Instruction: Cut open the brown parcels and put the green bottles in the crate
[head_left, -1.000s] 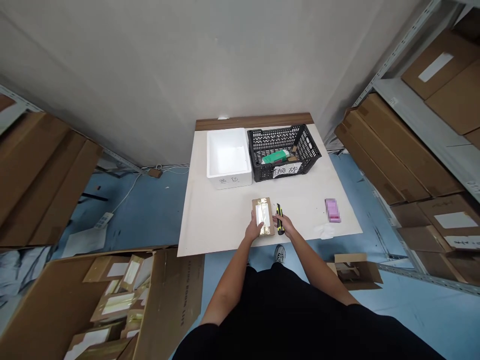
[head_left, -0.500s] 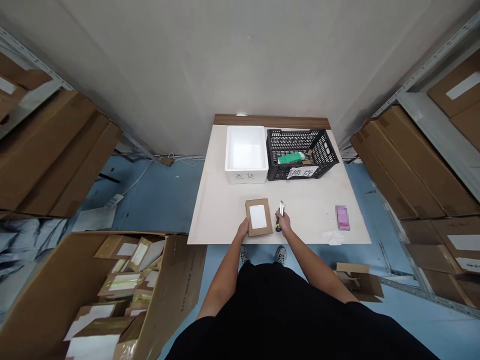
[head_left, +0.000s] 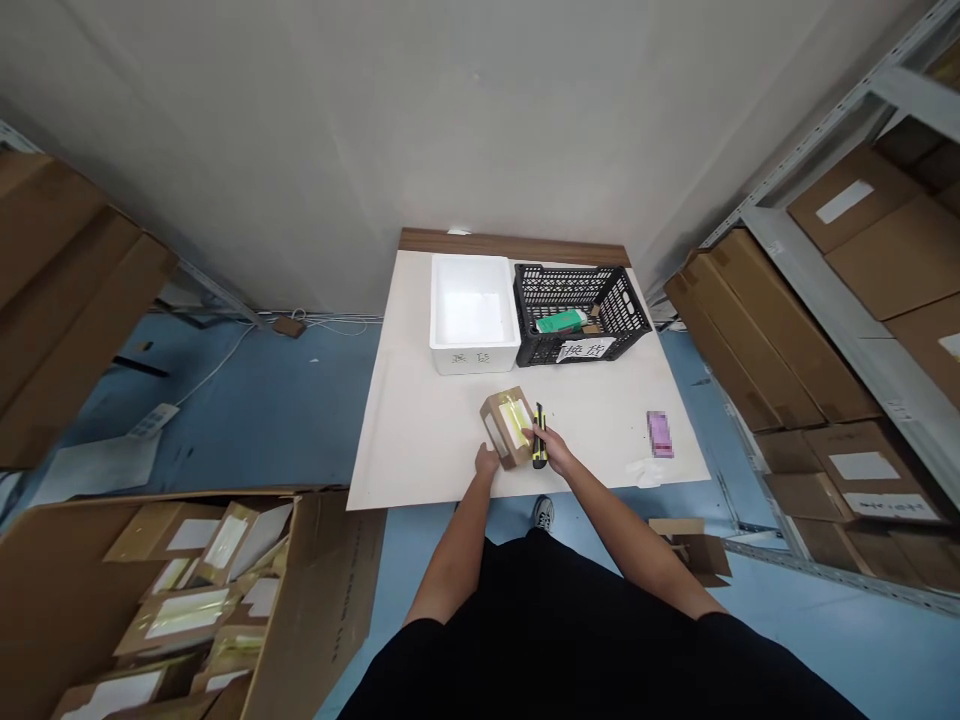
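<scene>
On my feed, the right hand (head_left: 553, 449) is wrapped around a black-and-yellow utility knife (head_left: 539, 452), its fingertips reaching the face of a taped cardboard box (head_left: 508, 421) at the near side of the tabletop (head_left: 420, 440). I see the left hand (head_left: 487, 460) at the box's lower left corner, though I cannot tell how firmly it grips. Beyond stand a white bin (head_left: 475, 359) and, just beside it, a black plastic crate (head_left: 536, 350).

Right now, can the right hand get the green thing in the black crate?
Probably yes: the green thing lies in the black crate, which is open on top. But the right hand holds a cutter, so grabbing might be awkward.
</scene>
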